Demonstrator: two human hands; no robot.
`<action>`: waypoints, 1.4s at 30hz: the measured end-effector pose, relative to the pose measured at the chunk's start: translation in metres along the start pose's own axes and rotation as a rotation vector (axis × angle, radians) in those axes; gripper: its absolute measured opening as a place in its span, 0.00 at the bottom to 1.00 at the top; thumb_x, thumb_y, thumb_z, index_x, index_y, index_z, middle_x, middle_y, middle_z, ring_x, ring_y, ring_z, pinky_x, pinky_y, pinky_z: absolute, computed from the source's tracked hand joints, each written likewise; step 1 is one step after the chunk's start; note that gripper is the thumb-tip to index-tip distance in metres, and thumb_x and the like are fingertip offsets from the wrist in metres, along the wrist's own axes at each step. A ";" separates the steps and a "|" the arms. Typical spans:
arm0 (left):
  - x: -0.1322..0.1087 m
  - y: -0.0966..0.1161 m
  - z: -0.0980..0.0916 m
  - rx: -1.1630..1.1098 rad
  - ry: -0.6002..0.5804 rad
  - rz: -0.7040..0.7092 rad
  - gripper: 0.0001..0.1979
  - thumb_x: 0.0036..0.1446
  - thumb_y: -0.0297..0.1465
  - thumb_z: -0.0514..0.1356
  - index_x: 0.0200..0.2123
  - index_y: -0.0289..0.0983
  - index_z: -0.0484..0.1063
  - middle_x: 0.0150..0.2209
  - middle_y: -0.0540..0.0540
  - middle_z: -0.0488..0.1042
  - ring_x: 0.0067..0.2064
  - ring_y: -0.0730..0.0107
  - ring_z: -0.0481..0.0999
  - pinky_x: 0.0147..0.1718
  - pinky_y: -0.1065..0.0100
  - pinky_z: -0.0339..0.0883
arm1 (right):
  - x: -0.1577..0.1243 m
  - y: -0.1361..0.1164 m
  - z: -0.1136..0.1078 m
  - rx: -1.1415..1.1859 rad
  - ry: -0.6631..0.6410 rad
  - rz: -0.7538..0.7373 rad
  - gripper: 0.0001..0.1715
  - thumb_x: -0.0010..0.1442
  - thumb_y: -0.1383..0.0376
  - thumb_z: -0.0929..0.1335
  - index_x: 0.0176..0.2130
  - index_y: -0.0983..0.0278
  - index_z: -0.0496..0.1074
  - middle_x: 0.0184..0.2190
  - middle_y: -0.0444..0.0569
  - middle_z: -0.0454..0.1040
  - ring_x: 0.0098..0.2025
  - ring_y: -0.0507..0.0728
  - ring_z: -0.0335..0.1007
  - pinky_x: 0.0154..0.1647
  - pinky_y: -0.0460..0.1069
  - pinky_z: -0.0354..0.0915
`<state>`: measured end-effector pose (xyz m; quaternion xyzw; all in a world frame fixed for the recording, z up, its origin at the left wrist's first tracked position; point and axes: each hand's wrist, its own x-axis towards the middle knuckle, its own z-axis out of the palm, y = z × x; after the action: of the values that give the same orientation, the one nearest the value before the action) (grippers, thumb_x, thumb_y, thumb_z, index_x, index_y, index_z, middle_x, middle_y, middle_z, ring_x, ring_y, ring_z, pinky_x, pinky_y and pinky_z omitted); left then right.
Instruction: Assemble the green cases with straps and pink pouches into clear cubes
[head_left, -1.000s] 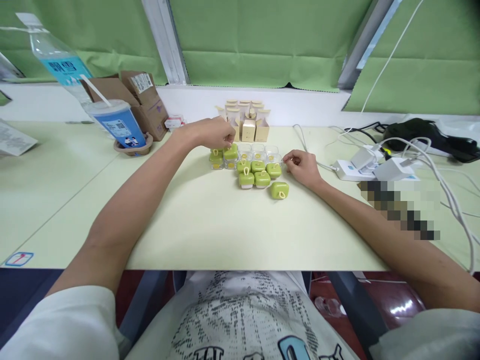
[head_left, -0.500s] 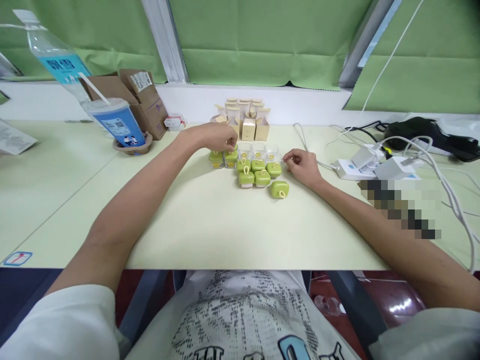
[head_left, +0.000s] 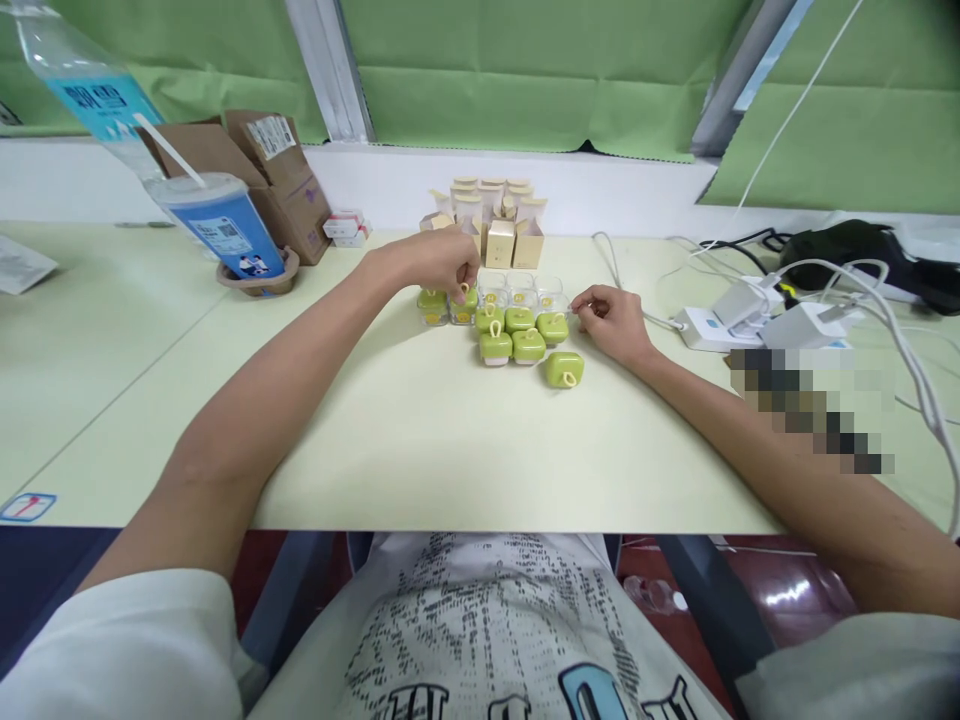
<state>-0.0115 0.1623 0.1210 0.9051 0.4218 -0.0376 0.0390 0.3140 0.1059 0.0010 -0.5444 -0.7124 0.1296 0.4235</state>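
My left hand (head_left: 450,262) is bent over the back row, its fingers pinched at the loop of a green lid (head_left: 468,299) that sits on a small clear cup. Left of it stands another clear cup with a green lid (head_left: 432,302). To the right are three uncovered clear cups (head_left: 521,290) with yellow marks. My right hand (head_left: 615,322) rests on the table with fingers curled and tips together beside the rightmost cup; what they hold, if anything, is too small to see. Several loose green lids (head_left: 528,346) with loops lie in front, one green lid (head_left: 564,370) apart from the others.
Small open cardboard boxes (head_left: 499,244) stand against the wall. At left are a blue drink cup (head_left: 225,235), a brown carton (head_left: 289,200), a tilted bottle (head_left: 97,100) and a small white box (head_left: 346,228). A power strip (head_left: 709,330) with chargers and cables lies at right.
The camera view has shifted slightly, moving everything a little up in the picture. My left fingers have risen slightly relative to the lid, whose loop now shows. My right hand stays by the cups.
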 end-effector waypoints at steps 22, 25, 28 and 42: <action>-0.020 0.049 -0.017 0.015 0.029 0.084 0.11 0.60 0.37 0.66 0.40 0.39 0.86 0.39 0.46 0.84 0.44 0.58 0.80 0.44 0.61 0.63 | 0.000 0.002 0.001 0.004 -0.006 -0.006 0.09 0.54 0.65 0.68 0.34 0.59 0.80 0.26 0.46 0.80 0.29 0.59 0.76 0.38 0.55 0.71; -0.026 0.043 -0.026 -0.043 0.182 0.028 0.14 0.65 0.39 0.63 0.46 0.39 0.85 0.44 0.44 0.84 0.51 0.53 0.80 0.51 0.60 0.64 | 0.000 0.002 0.001 0.007 -0.007 -0.007 0.09 0.54 0.65 0.68 0.34 0.59 0.80 0.27 0.46 0.80 0.29 0.59 0.76 0.38 0.54 0.70; -0.024 0.040 -0.026 -0.091 0.397 -0.052 0.17 0.71 0.39 0.58 0.53 0.39 0.82 0.53 0.40 0.84 0.58 0.49 0.78 0.57 0.57 0.64 | 0.000 0.002 0.000 0.008 -0.010 -0.005 0.10 0.54 0.65 0.68 0.35 0.60 0.80 0.25 0.45 0.78 0.29 0.59 0.76 0.38 0.55 0.69; 0.038 0.008 -0.014 0.023 0.234 0.004 0.10 0.62 0.30 0.61 0.41 0.36 0.83 0.40 0.43 0.84 0.45 0.58 0.81 0.43 0.63 0.67 | 0.000 0.001 0.002 0.009 -0.001 -0.018 0.11 0.55 0.66 0.67 0.35 0.61 0.81 0.26 0.47 0.79 0.31 0.59 0.74 0.38 0.54 0.68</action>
<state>0.0198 0.1875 0.1310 0.9045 0.4212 0.0637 -0.0208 0.3132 0.1068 -0.0003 -0.5359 -0.7168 0.1295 0.4268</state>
